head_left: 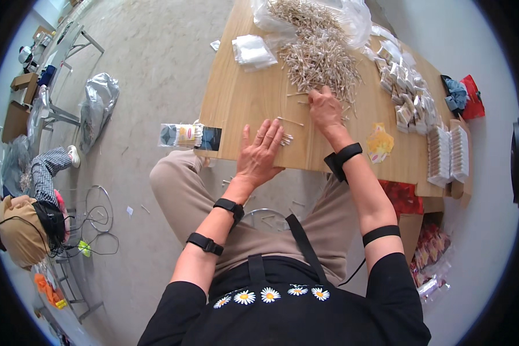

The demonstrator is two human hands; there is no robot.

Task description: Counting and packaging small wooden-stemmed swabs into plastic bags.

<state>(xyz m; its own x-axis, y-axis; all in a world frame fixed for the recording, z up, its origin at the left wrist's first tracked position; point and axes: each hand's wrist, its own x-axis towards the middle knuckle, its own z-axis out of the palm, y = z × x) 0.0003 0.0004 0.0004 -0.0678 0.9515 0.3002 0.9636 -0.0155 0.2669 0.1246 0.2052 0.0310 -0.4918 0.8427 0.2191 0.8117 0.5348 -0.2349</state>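
A big heap of loose cotton swabs (323,52) spreads over the far part of the wooden table (230,104). My right hand (327,112) is at the near edge of this heap, its fingers curled down and closed on swabs there; the fingertips are partly hidden. Near the table's front edge my left hand (259,153) lies flat with the fingers stretched out. A small bunch of swabs (286,139) pokes out beside its fingers, partly covered by the hand. One single swab (290,121) lies just beyond them.
At the left corner sits a filled swab packet (187,135) on a dark card. Clear plastic bags (252,51) lie far left. Packed swab bundles (406,92) and white stacks (447,153) line the right side, near a yellow wrapper (379,143). Another person (29,225) sits at left.
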